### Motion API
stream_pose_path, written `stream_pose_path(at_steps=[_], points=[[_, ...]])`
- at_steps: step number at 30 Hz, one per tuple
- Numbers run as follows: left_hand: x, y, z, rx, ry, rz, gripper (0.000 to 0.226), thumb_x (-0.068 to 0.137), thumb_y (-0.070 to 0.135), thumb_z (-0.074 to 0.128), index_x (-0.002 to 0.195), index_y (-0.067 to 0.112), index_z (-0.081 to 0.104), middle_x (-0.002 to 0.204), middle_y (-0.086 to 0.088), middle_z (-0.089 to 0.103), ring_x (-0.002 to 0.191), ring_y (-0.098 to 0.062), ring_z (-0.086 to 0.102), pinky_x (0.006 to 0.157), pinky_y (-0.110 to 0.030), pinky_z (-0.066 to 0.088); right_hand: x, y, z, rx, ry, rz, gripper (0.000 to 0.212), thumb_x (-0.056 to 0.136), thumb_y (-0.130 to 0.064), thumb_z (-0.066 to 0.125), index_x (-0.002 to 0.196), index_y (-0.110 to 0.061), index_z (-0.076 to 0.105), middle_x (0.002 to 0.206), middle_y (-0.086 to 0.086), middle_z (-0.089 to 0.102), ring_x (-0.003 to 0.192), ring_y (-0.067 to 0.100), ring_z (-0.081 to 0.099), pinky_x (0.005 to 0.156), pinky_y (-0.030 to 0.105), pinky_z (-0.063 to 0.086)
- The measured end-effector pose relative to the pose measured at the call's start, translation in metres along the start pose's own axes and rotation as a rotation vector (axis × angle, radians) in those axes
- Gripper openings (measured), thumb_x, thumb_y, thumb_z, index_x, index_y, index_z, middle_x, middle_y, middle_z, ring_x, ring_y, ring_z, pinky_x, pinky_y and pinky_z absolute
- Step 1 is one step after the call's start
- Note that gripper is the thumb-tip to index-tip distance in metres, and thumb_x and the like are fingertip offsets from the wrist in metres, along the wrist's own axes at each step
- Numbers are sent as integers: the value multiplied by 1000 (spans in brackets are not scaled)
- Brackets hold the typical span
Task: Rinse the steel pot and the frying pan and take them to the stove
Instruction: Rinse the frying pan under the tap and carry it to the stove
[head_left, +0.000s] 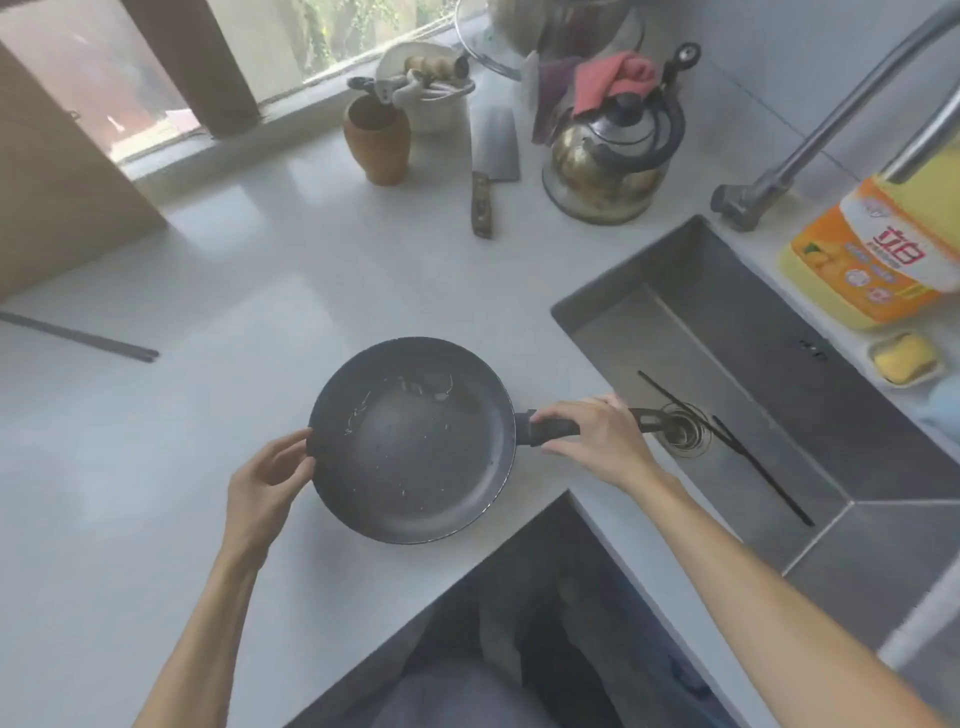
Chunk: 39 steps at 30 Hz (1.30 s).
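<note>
A dark frying pan (415, 441) with bits of residue inside lies over the white counter, near its front edge and left of the sink. My right hand (597, 436) is closed around the pan's black handle, which points right toward the sink. My left hand (265, 483) touches the pan's left rim with its fingertips, fingers apart. No steel pot or stove shows in this view.
A steel sink (670, 291) holds black chopsticks (727, 447) by the drain, with the faucet (831, 119) above. A kettle (608, 156), cleaver (493, 150), brown cup (376, 140), utensil holder (431, 98), yellow detergent bottle (883, 249) and sponge dish (904, 358) stand around. More chopsticks (78, 335) lie far left.
</note>
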<state>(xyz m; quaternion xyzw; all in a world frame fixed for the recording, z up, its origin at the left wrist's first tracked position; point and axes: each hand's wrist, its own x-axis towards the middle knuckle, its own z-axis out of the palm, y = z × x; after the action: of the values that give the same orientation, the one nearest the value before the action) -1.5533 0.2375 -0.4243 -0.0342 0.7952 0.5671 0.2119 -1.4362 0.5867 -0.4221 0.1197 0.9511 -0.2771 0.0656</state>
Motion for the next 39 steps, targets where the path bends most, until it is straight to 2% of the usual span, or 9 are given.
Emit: stream_pose_path(at_steps=[5,11,14,17,22,25,28,35,39], points=[[34,78,70,43,-190,172,30,85,4,67,103,27,70,103,8,73,102,-14,67,88,-31,50,-38,49,-55,92,274,224,29,67,-34,78,93,-40,68,83,-25,61,80,-4,46,86,23,28],[65,158,217,279,-475,386,28,71,22,66,95,37,70,94,6,75,85,-18,69,86,-42,55,-116,132,-116,108,462,477,30,65,-29,82,92,-34,71,73,-15,60,72,6,51,83,29,36],[76,176,298,375,-612,420,30,67,23,65,85,47,68,97,-9,73,76,-11,68,80,-33,57,-141,181,-123,137,517,583,30,65,-30,82,92,-34,71,72,-14,60,69,-2,51,80,27,34],[99,174,369,566,-673,493,33,65,30,60,88,53,62,97,5,72,79,3,66,88,-28,53,-150,228,-109,171,554,648,29,66,-28,83,91,-35,70,72,-11,64,67,-3,51,79,27,35],[153,133,450,859,-809,557,56,59,45,49,110,28,65,90,5,70,87,-14,67,92,-36,52,-135,295,-47,212,578,751,30,65,-24,83,92,-33,72,69,-1,66,62,7,45,76,30,36],[191,102,480,1074,-887,544,48,67,34,58,115,28,62,96,2,67,92,-15,65,94,-33,49,-110,322,-3,206,563,761,32,62,-24,85,91,-31,74,75,-2,72,65,16,53,74,33,40],[219,70,495,1192,-889,526,48,77,17,63,124,26,58,110,-4,67,98,-19,64,88,-28,48,-87,340,39,214,544,751,34,60,-25,86,91,-31,74,77,-5,74,66,20,64,69,35,44],[255,23,506,1446,-909,585,56,80,22,63,135,29,50,103,-4,70,101,-22,64,84,-32,50,-69,342,83,188,522,778,32,62,-27,85,91,-33,73,72,-15,68,63,17,58,68,29,33],[258,32,514,1545,-1045,568,48,82,28,64,127,34,47,104,-1,68,101,-21,63,81,-34,49,-69,343,82,161,493,776,34,57,-25,87,88,-32,73,66,-28,46,57,14,53,67,29,33]])
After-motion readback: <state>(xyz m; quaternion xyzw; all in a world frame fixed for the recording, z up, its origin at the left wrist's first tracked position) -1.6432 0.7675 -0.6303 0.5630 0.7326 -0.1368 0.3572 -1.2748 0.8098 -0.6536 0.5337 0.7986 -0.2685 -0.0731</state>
